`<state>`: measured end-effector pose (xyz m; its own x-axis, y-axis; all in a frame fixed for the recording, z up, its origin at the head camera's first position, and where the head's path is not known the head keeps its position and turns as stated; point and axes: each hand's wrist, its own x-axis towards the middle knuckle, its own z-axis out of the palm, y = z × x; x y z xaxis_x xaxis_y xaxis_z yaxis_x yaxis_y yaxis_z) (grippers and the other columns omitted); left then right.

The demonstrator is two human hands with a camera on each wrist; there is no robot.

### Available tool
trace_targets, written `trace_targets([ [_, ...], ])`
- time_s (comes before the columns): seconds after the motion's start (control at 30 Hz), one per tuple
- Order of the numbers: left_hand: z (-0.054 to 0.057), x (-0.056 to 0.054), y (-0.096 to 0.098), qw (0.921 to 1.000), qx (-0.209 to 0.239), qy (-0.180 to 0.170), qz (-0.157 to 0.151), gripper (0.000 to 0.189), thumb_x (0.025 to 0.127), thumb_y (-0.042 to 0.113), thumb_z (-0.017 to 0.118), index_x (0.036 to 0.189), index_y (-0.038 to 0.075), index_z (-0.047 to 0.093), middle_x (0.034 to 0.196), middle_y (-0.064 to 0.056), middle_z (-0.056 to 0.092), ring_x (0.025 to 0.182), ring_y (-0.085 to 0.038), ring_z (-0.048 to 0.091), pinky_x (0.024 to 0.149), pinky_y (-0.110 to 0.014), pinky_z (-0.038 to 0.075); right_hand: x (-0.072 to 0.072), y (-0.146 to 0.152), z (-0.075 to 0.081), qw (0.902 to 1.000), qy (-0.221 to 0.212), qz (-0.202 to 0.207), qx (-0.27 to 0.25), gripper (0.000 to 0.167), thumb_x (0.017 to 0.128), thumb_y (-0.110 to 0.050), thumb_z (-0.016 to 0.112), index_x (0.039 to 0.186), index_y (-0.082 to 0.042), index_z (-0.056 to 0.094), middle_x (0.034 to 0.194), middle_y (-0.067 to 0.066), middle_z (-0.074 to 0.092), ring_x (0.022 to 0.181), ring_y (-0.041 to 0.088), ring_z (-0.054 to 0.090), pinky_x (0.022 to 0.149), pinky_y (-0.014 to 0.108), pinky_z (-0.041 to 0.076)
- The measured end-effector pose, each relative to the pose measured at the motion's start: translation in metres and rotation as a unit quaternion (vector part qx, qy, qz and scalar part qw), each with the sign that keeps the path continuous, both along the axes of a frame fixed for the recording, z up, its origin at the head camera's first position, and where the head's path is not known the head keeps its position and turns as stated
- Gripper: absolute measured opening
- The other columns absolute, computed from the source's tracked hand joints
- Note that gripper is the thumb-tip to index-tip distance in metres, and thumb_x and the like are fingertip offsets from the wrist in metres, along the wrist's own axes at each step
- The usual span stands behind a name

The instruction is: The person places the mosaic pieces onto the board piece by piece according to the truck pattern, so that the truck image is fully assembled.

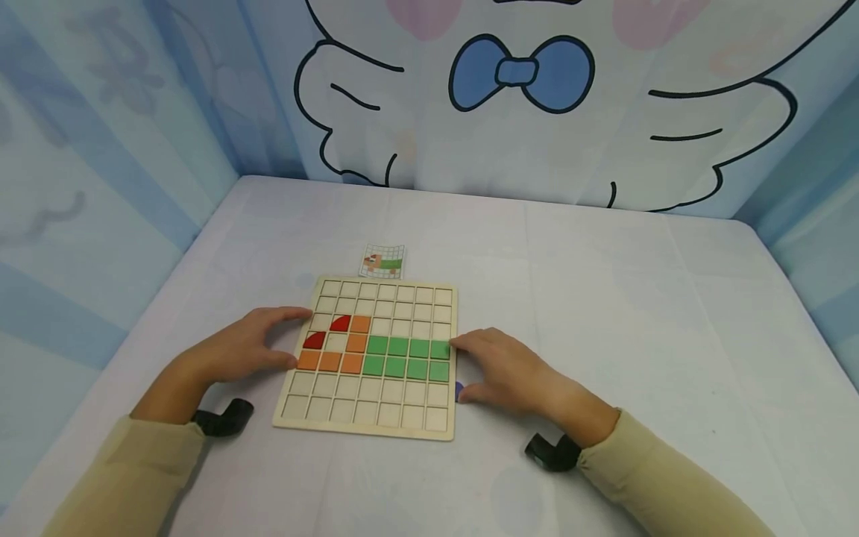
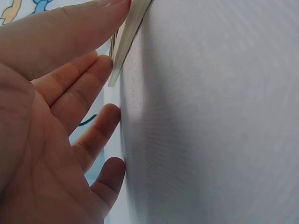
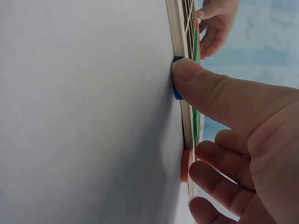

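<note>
A wooden grid board [image 1: 399,414] lies flat on the table. Set in its cells are several green squares [image 1: 395,367], several orange squares [image 1: 329,362] and two red rounded pieces [image 1: 341,323]. My left hand [image 1: 244,345] touches the board's left edge with thumb and fingertips, its fingers fairly straight. At the right edge, my right hand [image 1: 510,371] has its thumb on a small blue piece [image 3: 177,91] beside the board, while its other fingers stay extended. A red-orange piece [image 3: 185,169] stands out by the edge near those fingers in the right wrist view.
Just beyond the board lies a small picture card [image 1: 382,262] with a grid and a coloured figure. White cloth covers the table [image 1: 604,298]. Patterned curtains [image 1: 416,112] hang behind it and along the sides.
</note>
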<state>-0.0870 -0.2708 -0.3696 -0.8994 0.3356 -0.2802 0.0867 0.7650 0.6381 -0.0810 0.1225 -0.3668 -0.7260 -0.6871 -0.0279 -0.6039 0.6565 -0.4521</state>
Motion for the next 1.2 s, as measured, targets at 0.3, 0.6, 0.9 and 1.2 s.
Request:
trace_targets([
  [0.3,0.0013,-0.0008,0.0015,1.0000,-0.001,-0.002,0.001,0.073,0.084,0.015,0.080,0.148,0.002,0.046,0.153,-0.025,0.038,0.142,-0.045,0.028,0.112,-0.065,0.024,-0.0029,0.0007,0.0002,0.9997,0.025,-0.009,-0.002,0.054,0.078,-0.021,0.086,0.124,-0.001,0.065,0.119,0.008,0.066,0.113,0.028,0.058,0.097,0.043,0.047],
  [0.6,0.0034,-0.0036,0.0013,1.0000,-0.005,-0.007,0.005,0.075,0.083,0.015,0.080,0.148,0.004,0.045,0.154,-0.024,0.037,0.143,-0.045,0.027,0.112,-0.064,0.024,-0.0028,0.0001,0.0001,0.9997,0.023,-0.008,0.005,0.023,0.084,-0.017,0.080,0.104,-0.010,0.073,0.097,-0.006,0.068,0.094,0.017,0.060,0.083,0.035,0.050],
  [0.9,0.0041,-0.0028,0.0023,1.0000,-0.002,-0.007,0.003,0.075,0.083,0.014,0.080,0.149,0.004,0.045,0.154,-0.024,0.036,0.143,-0.045,0.026,0.112,-0.065,0.024,0.0023,-0.0023,0.0007,0.9996,0.014,-0.010,0.021,0.023,0.085,-0.020,0.080,0.105,-0.011,0.074,0.096,-0.007,0.066,0.090,0.014,0.058,0.079,0.033,0.050],
  [1.2,0.0027,-0.0010,0.0019,0.9999,-0.002,-0.012,0.006,0.074,0.084,0.014,0.079,0.148,0.003,0.045,0.154,-0.025,0.036,0.143,-0.045,0.026,0.112,-0.065,0.023,0.0024,-0.0071,0.0019,0.9997,0.009,-0.017,0.017,0.018,0.086,-0.016,0.078,0.102,-0.011,0.072,0.093,-0.007,0.065,0.090,0.014,0.058,0.079,0.033,0.050],
])
